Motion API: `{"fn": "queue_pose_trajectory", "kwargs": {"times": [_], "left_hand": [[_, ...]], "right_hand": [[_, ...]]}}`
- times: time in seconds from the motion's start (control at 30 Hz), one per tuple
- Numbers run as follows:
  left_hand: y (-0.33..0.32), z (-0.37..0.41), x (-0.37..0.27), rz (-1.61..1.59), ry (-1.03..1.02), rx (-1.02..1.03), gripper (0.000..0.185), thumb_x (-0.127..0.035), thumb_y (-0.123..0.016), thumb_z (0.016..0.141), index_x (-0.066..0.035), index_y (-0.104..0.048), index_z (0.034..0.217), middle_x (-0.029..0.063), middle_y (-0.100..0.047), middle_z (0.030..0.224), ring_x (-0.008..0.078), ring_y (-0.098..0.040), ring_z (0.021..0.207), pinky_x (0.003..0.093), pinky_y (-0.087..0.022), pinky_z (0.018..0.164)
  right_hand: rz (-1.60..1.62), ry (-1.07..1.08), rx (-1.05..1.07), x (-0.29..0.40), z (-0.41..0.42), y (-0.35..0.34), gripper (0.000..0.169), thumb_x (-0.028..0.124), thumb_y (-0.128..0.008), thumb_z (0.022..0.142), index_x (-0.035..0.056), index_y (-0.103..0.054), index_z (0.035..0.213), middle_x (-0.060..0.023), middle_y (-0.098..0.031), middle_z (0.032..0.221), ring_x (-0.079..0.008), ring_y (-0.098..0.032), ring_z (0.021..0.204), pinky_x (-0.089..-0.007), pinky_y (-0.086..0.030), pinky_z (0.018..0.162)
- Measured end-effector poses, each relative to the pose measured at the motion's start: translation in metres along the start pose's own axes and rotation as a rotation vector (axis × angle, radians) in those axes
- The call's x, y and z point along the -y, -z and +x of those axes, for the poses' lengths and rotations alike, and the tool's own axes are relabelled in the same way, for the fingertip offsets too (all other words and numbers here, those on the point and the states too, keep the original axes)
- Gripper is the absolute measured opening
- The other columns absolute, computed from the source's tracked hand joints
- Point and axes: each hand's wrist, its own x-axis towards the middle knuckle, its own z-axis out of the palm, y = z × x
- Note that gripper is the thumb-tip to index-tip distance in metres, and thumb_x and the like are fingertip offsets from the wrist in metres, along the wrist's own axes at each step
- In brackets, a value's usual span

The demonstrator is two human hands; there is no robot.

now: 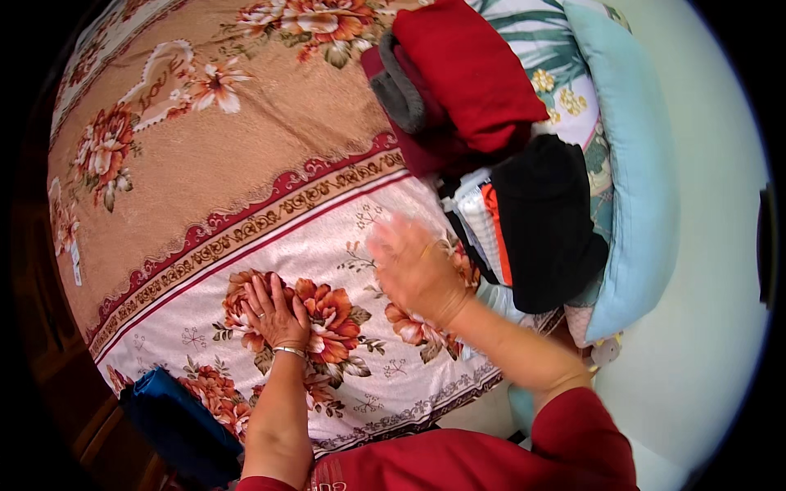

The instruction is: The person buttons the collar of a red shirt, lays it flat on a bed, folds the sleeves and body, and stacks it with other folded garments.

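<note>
My left hand (277,314) lies flat on the printed flowers of a blanket (245,147) spread over the bed, its fingers a little apart. It wears a ring, and a bracelet circles the wrist. Right of it, my right hand (414,264) is blurred over the pale border of the same blanket; no object shows in it, and whether it touches the cloth cannot be told. Close beyond the right hand is a pile of folded clothes, with a black garment (546,227) on top and white and orange cloth at its edge.
Folded red clothing (473,73) with a grey fleecy part sits at the upper right. A light blue pillow (638,172) runs along the bed's right side by the wall. Folded dark blue cloth (184,423) lies at the lower left edge, near dark wooden furniture (92,405).
</note>
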Motion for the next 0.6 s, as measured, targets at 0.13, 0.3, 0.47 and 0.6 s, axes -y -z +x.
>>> {"fn": "queue_pose_trajectory", "kwargs": {"times": [0.13, 0.3, 0.47, 0.6], "left_hand": [[-0.004, 0.000, -0.001, -0.009, -0.025, -0.051, 0.060, -0.030, -0.054, 0.086, -0.014, -0.041, 0.142, 0.0145, -0.026, 0.152, 0.0329, -0.019, 0.143, 0.0520, -0.011, 0.114], [-0.009, -0.004, 0.000, 0.043, -0.017, -0.060, 0.057, -0.033, -0.050, 0.089, -0.017, -0.039, 0.143, 0.0114, -0.025, 0.153, 0.0308, -0.020, 0.143, 0.0500, -0.010, 0.114], [-0.009, -0.005, 0.004, 0.054, -0.019, -0.084, 0.056, -0.035, -0.049, 0.090, -0.019, -0.039, 0.143, 0.0105, -0.026, 0.153, 0.0301, -0.021, 0.142, 0.0501, -0.010, 0.114], [-0.008, -0.003, -0.001, 0.088, 0.001, -0.031, 0.055, -0.038, -0.046, 0.093, -0.019, -0.037, 0.144, 0.0099, -0.026, 0.153, 0.0290, -0.019, 0.143, 0.0498, -0.011, 0.114]], "right_hand": [[0.138, -0.250, 0.205, 0.063, -0.142, -0.066, 0.060, 0.025, -0.066, 0.081, 0.0045, -0.047, 0.134, -0.0130, -0.040, 0.142, -0.0331, -0.034, 0.134, -0.0486, -0.023, 0.112], [0.201, -0.408, 0.094, 0.083, -0.201, -0.055, 0.060, 0.023, -0.069, 0.078, 0.0046, -0.048, 0.131, -0.0182, -0.039, 0.140, -0.0373, -0.035, 0.132, -0.0477, -0.028, 0.108], [-0.063, -1.011, -0.405, 0.025, -0.231, -0.046, 0.055, 0.020, -0.071, 0.079, 0.0001, -0.050, 0.125, -0.0224, -0.045, 0.132, -0.0358, -0.042, 0.124, -0.0445, -0.034, 0.104], [0.882, -1.623, -0.768, -0.034, -0.275, -0.065, 0.051, 0.026, -0.071, 0.084, -0.0017, -0.052, 0.121, -0.0154, -0.055, 0.122, -0.0267, -0.052, 0.113, -0.0386, -0.042, 0.097]]}}
